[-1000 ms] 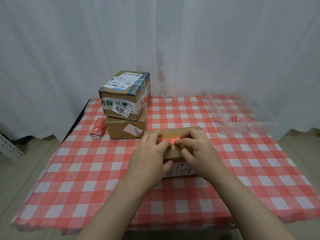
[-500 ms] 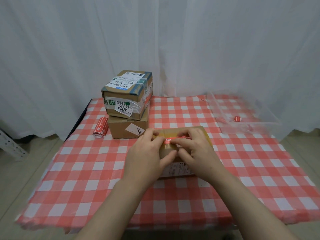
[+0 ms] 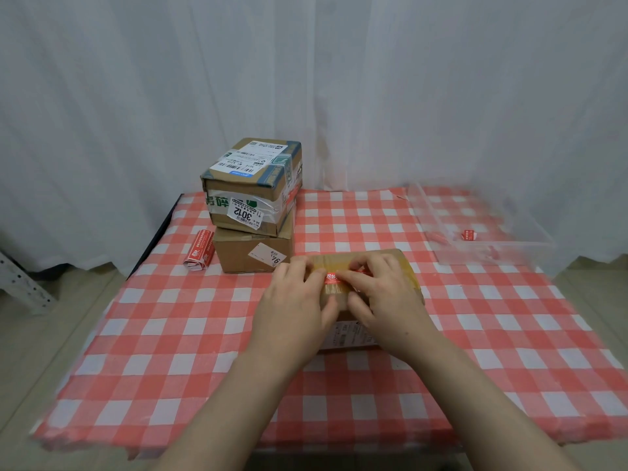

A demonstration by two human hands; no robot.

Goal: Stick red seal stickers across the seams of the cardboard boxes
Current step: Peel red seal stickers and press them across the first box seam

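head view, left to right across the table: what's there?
sticker roll → stacked boxes → left hand → red seal sticker → right hand → clear bin

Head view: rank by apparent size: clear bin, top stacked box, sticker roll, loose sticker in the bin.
1. clear bin and top stacked box: about alike, so not ranked against each other
2. sticker roll
3. loose sticker
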